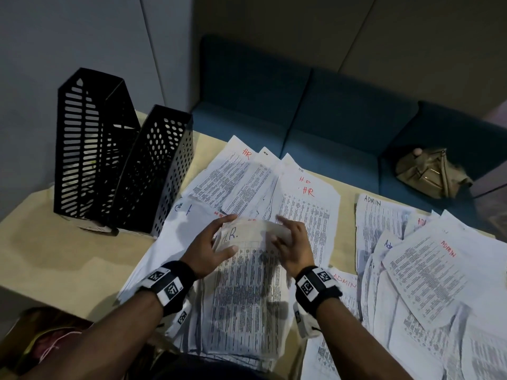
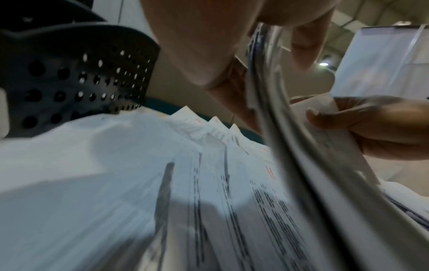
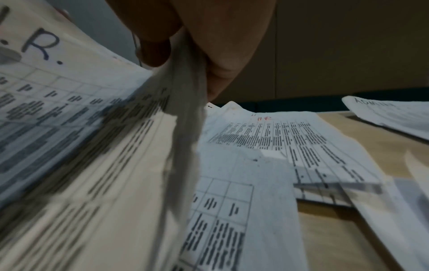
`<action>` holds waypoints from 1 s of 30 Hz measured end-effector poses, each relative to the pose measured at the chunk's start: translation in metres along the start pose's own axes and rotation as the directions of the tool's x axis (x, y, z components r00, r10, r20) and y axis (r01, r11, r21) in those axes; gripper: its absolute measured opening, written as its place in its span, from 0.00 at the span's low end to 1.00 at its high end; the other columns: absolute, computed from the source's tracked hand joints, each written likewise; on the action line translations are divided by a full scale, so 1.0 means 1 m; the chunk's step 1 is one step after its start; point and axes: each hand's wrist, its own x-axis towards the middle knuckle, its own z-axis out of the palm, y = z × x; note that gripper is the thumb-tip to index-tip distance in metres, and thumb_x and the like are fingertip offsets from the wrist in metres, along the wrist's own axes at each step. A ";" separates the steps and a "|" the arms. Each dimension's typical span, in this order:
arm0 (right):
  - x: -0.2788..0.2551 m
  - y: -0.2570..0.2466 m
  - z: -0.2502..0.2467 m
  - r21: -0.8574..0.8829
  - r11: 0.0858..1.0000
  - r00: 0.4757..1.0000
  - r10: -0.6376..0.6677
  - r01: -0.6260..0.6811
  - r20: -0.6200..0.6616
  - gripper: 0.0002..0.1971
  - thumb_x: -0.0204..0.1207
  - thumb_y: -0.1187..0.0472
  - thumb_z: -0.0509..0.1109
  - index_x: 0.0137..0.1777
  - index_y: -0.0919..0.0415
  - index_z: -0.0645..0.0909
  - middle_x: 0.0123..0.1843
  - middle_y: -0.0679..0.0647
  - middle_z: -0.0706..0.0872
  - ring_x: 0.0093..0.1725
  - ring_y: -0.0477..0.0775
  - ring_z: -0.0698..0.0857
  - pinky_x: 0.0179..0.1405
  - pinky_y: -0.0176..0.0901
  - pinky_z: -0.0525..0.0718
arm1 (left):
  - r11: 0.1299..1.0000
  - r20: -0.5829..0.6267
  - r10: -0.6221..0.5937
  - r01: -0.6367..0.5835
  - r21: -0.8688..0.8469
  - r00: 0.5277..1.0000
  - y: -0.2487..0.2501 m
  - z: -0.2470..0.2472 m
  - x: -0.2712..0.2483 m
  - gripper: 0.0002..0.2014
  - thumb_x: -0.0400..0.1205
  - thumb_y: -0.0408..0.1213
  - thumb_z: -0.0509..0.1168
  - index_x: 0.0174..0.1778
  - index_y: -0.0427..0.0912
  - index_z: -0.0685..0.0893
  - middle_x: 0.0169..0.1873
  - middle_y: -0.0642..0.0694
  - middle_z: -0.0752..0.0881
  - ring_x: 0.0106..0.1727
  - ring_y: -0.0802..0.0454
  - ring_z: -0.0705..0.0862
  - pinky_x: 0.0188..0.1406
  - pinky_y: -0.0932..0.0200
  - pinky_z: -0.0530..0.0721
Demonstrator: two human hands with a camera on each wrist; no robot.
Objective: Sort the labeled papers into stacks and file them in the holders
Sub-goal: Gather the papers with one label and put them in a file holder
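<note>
paper stack marked "h.r." (image 1: 247, 283) lies at the tabletop's near edge, its far end lifted and grasped by both hands: left hand (image 1: 212, 249) pinches the left corner, right hand (image 1: 295, 249) the right. more hr sheets (image 1: 304, 204) fan out behind it. admin sheets (image 1: 428, 270) cover the right side. two black holders (image 1: 123, 165) stand at the far left corner.

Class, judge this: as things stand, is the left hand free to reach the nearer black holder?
Probably not yet: the left hand grips the H.R. stack together with the right hand. The path to the nearer black holder looks unobstructed.
</note>
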 end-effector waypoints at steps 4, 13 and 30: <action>0.000 0.003 0.000 -0.111 0.991 0.996 -0.081 0.078 -0.029 0.20 0.71 0.64 0.77 0.55 0.38 0.80 0.59 0.52 0.80 0.59 0.53 0.82 0.59 0.31 0.80 | 0.989 0.018 0.103 -0.104 0.101 0.995 0.004 -0.004 0.005 0.23 0.75 0.42 0.70 0.64 0.66 0.76 0.65 0.68 0.78 0.69 0.71 0.73 0.66 0.77 0.70; -0.014 0.017 -0.002 0.109 0.985 0.988 0.139 -0.132 -0.062 0.06 0.79 0.61 0.68 0.42 0.52 0.84 0.41 0.48 0.86 0.42 0.51 0.81 0.37 0.40 0.75 | 0.999 -0.043 0.033 -0.035 -0.041 0.999 -0.011 0.005 -0.019 0.27 0.69 0.46 0.73 0.64 0.62 0.75 0.55 0.60 0.86 0.59 0.66 0.83 0.53 0.72 0.81; -0.004 0.043 -0.032 -0.181 0.861 0.879 0.461 -0.476 -0.120 0.30 0.72 0.54 0.77 0.72 0.56 0.72 0.71 0.62 0.78 0.67 0.62 0.80 0.69 0.54 0.78 | 0.923 0.071 -0.348 0.355 -0.151 0.935 -0.042 -0.004 -0.048 0.12 0.72 0.17 0.72 0.44 0.37 0.93 0.47 0.46 0.93 0.65 0.67 0.79 0.69 0.64 0.75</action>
